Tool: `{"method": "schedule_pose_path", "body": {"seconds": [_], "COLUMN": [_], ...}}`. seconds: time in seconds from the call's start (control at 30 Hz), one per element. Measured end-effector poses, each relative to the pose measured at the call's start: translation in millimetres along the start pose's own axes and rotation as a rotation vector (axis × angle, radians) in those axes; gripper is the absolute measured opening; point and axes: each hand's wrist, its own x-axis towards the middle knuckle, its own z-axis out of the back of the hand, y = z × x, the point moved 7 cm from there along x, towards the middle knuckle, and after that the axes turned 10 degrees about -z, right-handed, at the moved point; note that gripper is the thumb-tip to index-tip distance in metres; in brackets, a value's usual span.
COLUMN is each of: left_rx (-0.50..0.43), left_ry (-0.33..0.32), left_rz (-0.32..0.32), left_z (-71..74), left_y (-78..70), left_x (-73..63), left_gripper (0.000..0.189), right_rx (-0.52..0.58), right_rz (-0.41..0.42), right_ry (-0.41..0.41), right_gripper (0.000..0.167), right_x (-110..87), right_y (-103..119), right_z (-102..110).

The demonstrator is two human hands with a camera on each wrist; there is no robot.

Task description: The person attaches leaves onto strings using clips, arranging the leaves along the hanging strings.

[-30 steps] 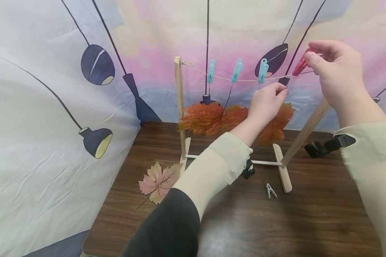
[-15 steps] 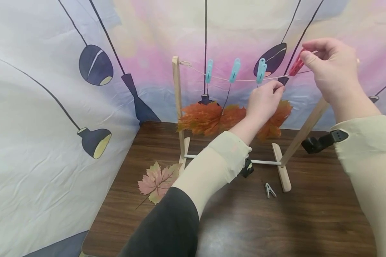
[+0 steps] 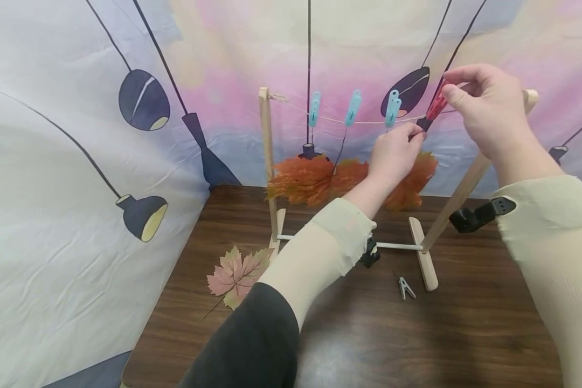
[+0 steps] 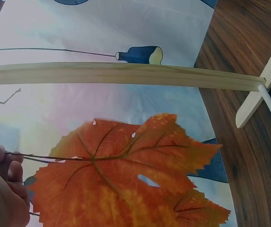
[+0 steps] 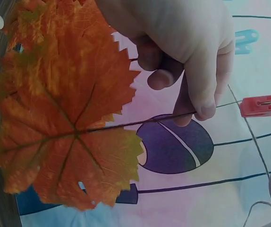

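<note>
My left hand (image 3: 393, 153) pinches the thin dark stem of an orange maple leaf (image 5: 74, 132) between thumb and finger, just under a string line (image 5: 255, 137). The leaf spreads below that hand. My right hand (image 3: 494, 110) holds a red clothespin (image 3: 436, 105) by its handle end. Its tip meets the line near the stem's upper end; whether it clamps the stem I cannot tell. To the left, several light-blue clothespins (image 3: 353, 109) sit on the line, with orange leaves (image 3: 305, 180) hanging beneath by their stems. My left arm hides part of these leaves.
A wooden frame with a left post (image 3: 268, 151) and right post (image 3: 458, 202) carries the line. On the brown table (image 3: 368, 345) lie a pinkish-green leaf (image 3: 237, 277) and a grey clothespin (image 3: 406, 289). A printed cloth hangs behind.
My right hand has moved left along the line, bringing the red clothespin close to my left fingertips. My left hand keeps its pinch on the stem and has barely moved.
</note>
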Motion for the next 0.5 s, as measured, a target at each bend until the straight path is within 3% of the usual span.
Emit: {"method": "schedule_pose_path", "body": {"seconds": [0.37,0.5], "left_rx": [0.002,-0.001], "left_ry": [-0.002,-0.003], "left_rz": [-0.015,-0.002], "left_z": [1.8,2.7], "left_y": [-3.0,-2.7], "left_x": [2.5,3.2], "left_gripper": [0.018,0.017], "right_rx": [-0.094,-0.138], "right_rz": [0.040,0.063], "right_ry": [-0.084,-0.072], "right_gripper": [0.022,0.021], "right_x": [-1.1,-0.5], "right_y": [5.4,6.6], "right_z": [5.1,3.1]}}
